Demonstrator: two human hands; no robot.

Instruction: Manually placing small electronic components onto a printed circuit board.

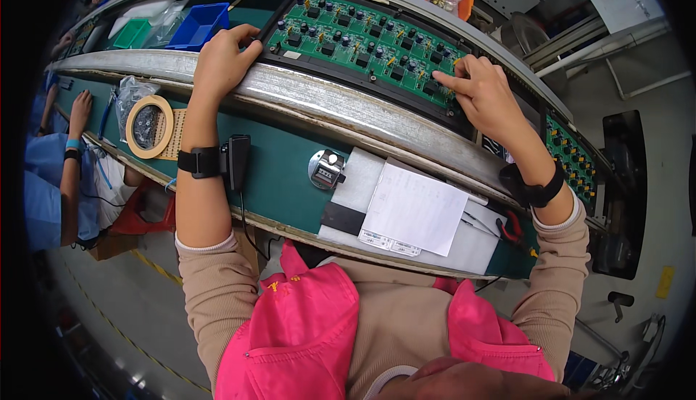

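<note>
A long green circuit board panel (341,37) with black blocks, dark round capacitors and small yellow parts lies in a black frame (328,68) on the conveyor. My left hand (223,60) is closed around the frame's left end, thumb along its near corner. Over the panel's right end is my right hand (487,95). One finger stretches left and touches or nearly touches the parts there, while the others are bent and apart from it. Nothing shows in that hand. What lies under its palm is hidden.
A metal rail (319,87) runs between the frame and the green bench. On the bench are a tape roll (150,126), a tally counter (327,169), paper sheets (413,208), tweezers and red-handled pliers (510,227). A blue bin (199,26) stands beyond. A co-worker sits at far left.
</note>
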